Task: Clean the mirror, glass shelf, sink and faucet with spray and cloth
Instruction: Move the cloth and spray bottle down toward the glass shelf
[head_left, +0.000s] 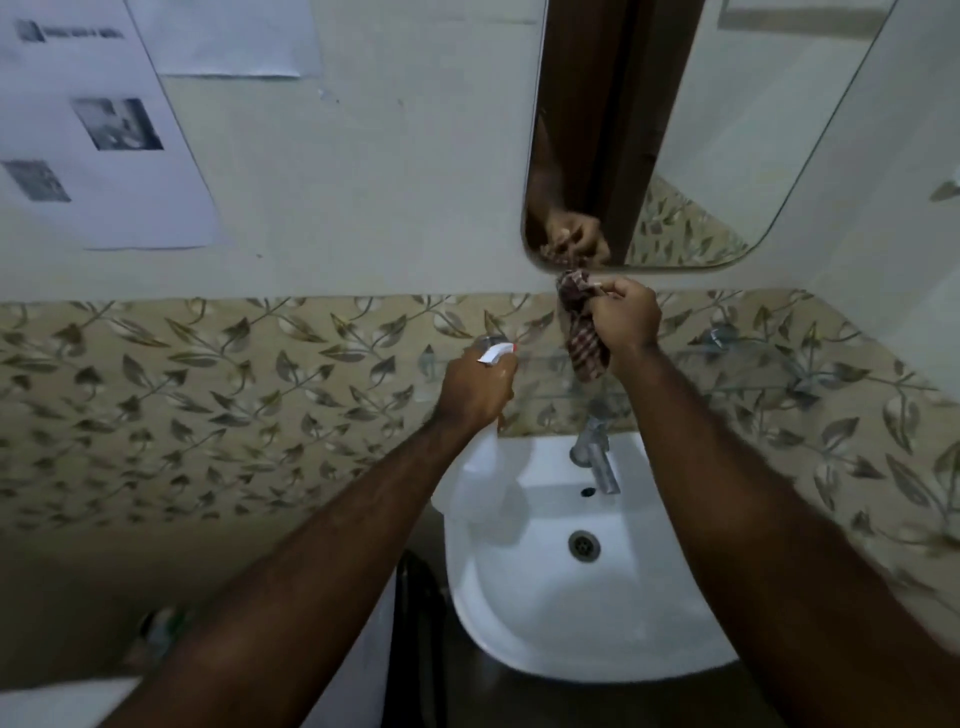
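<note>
My right hand (626, 317) squeezes cloth (582, 332) at mirror (675, 156) bottom edge, six o'clock; left hand (475, 387) wrapped round spray bottle (485, 483) over sink (571, 613). Press flat, wipe slow toward twelve o'clock

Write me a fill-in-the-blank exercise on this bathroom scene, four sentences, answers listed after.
1. The left hand grips a spray ____.
2. The right hand holds a checked ____ just below the mirror.
3. The faucet stands at the back of the white ____.
4. The tiles behind the glass shelf carry a ____ pattern.

Missing words: bottle; cloth; sink; leaf
</note>
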